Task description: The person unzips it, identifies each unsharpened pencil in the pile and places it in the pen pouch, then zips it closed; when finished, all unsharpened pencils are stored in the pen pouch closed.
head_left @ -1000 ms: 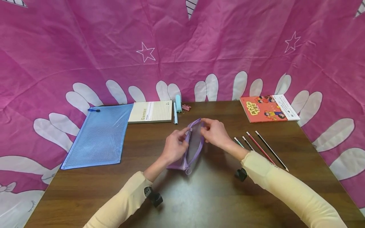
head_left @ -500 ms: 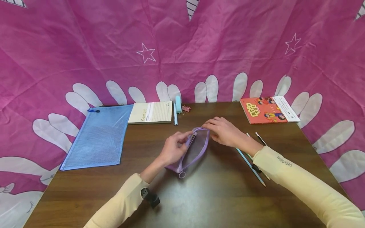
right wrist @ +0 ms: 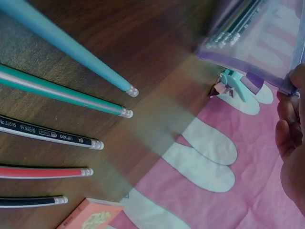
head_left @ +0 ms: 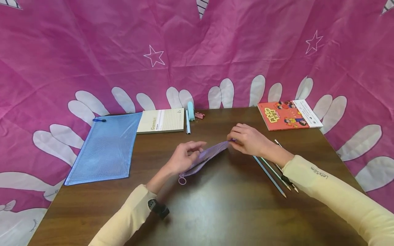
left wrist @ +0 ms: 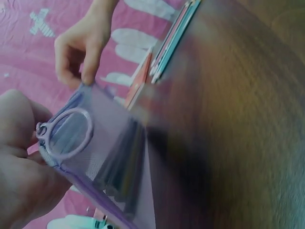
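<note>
A purple mesh pencil pouch (head_left: 212, 153) is stretched between both hands over the table, its zipper edge nearly flat. My right hand (head_left: 249, 139) pinches its far right corner. At the other end, my left hand (head_left: 181, 158) grips the pouch's side, the index finger extended along it. A round zipper-pull ring (left wrist: 69, 133) dangles near the left hand. Through the mesh, several pencils (right wrist: 233, 38) show inside the pouch. Loose pencils (head_left: 271, 177) lie under and beside the right forearm, among them a light blue pencil (right wrist: 71, 50) and a red pencil (right wrist: 43, 172).
A blue zip folder (head_left: 104, 150) lies at the left, next to a notebook (head_left: 161, 120). Behind the hands are a light blue pen (head_left: 188, 123), a turquoise stapler (head_left: 191, 111) and a pink binder clip (head_left: 199, 115). An orange book (head_left: 284, 116) lies at the back right.
The pouch's wide-open mouth has narrowed to a flat edge. My right hand has moved right with its corner, and the zipper ring has shifted left and slightly up. The left hand has barely moved.
</note>
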`<state>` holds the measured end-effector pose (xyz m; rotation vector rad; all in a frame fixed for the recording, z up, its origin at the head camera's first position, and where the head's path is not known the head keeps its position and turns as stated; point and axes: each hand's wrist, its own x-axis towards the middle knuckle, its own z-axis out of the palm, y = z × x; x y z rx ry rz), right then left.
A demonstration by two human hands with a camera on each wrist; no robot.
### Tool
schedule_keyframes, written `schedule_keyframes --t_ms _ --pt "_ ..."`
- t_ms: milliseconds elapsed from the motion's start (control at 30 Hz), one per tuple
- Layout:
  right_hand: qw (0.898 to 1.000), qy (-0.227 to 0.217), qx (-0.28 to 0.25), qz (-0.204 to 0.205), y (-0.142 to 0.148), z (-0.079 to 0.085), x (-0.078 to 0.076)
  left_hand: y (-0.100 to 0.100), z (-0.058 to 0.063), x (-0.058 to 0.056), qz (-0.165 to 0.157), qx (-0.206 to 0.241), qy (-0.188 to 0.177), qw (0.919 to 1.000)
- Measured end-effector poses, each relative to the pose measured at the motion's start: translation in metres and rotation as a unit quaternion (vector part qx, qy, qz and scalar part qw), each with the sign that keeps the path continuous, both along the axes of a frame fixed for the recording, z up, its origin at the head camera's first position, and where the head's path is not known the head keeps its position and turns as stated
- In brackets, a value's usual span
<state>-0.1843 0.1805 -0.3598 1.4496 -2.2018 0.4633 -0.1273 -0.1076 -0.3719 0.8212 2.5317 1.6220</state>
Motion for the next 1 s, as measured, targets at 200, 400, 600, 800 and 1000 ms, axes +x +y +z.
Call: schedule_keyframes --t_ms 200,400,600,800,1000 --pt "0.997 -0.075 -0.023 -0.022 0.005 0.008 0.002 -0.030 -0.007 0.000 0.035 0.075 -0.076 0.9937" --pt "0.984 -0.161 -0.024 -0.067 0.008 0.013 0.004 -0.062 -0.034 0.001 0.039 0.051 -0.042 0.9971" --pt "0.976 -0.197 -0.032 -0.081 0.010 0.014 0.007 -0.065 -0.051 0.005 -0.018 0.091 0.002 0.9957" --pt "0.975 -0.201 -0.030 -0.085 0.011 0.010 0.009 -0.057 -0.056 0.011 0.031 0.123 0.012 0.9919" --pt "0.984 -0.162 -0.024 -0.072 0.001 0.014 0.010 -0.053 -0.057 0.009 0.055 0.148 0.017 0.9873"
